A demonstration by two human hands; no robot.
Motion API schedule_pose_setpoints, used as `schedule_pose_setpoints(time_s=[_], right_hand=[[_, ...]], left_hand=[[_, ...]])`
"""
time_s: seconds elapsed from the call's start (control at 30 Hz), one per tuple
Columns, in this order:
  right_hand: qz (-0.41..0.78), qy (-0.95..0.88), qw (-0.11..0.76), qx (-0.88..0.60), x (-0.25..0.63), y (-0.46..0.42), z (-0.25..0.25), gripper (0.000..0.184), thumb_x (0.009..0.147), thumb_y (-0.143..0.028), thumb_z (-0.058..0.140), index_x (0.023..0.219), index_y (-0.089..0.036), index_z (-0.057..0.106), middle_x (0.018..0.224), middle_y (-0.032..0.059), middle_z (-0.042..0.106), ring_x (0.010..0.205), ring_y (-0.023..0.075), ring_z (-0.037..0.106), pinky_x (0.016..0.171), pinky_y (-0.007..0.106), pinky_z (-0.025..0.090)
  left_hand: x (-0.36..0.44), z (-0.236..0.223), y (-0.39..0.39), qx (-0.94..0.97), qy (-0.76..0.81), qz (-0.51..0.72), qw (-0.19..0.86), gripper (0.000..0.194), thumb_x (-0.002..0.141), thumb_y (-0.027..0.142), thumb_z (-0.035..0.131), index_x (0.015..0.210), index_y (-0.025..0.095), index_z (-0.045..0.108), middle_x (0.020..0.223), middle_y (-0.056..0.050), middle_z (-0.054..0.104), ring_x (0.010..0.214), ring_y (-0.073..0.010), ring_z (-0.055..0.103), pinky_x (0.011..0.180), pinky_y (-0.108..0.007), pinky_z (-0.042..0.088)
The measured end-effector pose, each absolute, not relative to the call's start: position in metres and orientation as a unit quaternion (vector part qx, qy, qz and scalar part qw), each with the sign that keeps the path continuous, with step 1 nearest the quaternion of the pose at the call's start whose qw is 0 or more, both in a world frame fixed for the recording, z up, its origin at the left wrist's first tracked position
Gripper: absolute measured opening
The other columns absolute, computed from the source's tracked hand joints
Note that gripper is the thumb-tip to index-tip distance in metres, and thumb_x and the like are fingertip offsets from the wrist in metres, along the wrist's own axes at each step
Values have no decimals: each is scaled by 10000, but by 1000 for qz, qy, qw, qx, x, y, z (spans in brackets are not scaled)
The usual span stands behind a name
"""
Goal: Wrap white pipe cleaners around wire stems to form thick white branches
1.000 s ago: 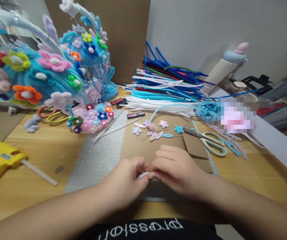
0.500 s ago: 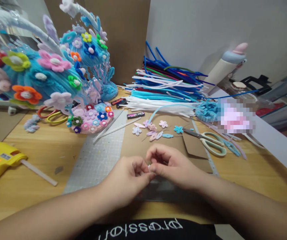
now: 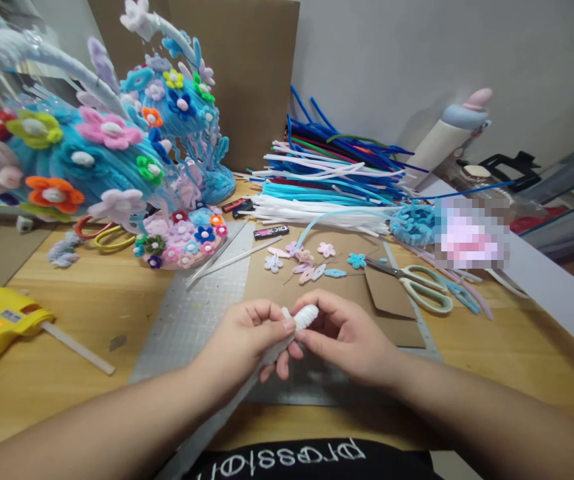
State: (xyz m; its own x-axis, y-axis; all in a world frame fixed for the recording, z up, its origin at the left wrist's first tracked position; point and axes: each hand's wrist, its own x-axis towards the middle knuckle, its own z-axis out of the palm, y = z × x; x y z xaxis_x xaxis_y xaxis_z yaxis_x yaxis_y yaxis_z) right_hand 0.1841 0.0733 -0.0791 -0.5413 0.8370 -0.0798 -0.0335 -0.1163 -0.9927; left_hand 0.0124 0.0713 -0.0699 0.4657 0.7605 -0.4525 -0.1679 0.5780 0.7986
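Observation:
A white pipe cleaner (image 3: 307, 317), wound into a tight coil, is held between both hands above the cutting mat. My left hand (image 3: 253, 337) pinches it between thumb and fingertips at the coil's left end, where a short straight bit sticks up. My right hand (image 3: 349, 333) is closed around the coil's right side, with the thumb against its lower edge. A long whitish strip trails down under my left wrist. Just beyond the hands lie small fuzzy flowers and petals, among them a blue flower (image 3: 357, 261) beside the scissors (image 3: 424, 287).
A yellow glue gun (image 3: 9, 323) lies at left, its glue stick pointing right. Flower-covered pipe-cleaner lamps (image 3: 87, 157) stand behind it. Bundled pipe cleaners (image 3: 321, 210) are piled at the back. Brown cardboard (image 3: 337, 293) rests on the grey cutting mat (image 3: 187, 320).
The white coil has come into view between my fingers, where before only a small white bit showed. My left fingers have shifted, and a pale strip now trails below.

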Motion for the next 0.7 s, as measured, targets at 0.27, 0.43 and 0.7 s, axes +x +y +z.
schedule_pose_setpoints(time_s=[0.27,0.43,0.7], right_hand=[[733,-491,301,-362,186,79,-82,222,771,-282,676,865,-142,531,621,-11,599,453,53,456,426,171,328],[704,-534,337,-323,187,81,-85,202,781,-229,670,920,-152,546,719,-17,559,604,72,516,548,193,413],[510,-761,353,-190,203,100,-84,155,874,-182,543,980,-172,656,873,57,599,811,133,561,732,273,441]], left_hand=[[13,-73,69,340,402,302,794,219,759,302,626,686,136,504,587,-16,655,390,-68,555,318,-119,328],[13,-73,72,360,417,297,780,261,758,345,642,679,140,501,557,0,644,356,-51,516,308,-112,314],[9,-70,71,320,324,219,863,271,751,356,646,645,134,536,491,-5,624,288,-35,438,269,-118,251]])
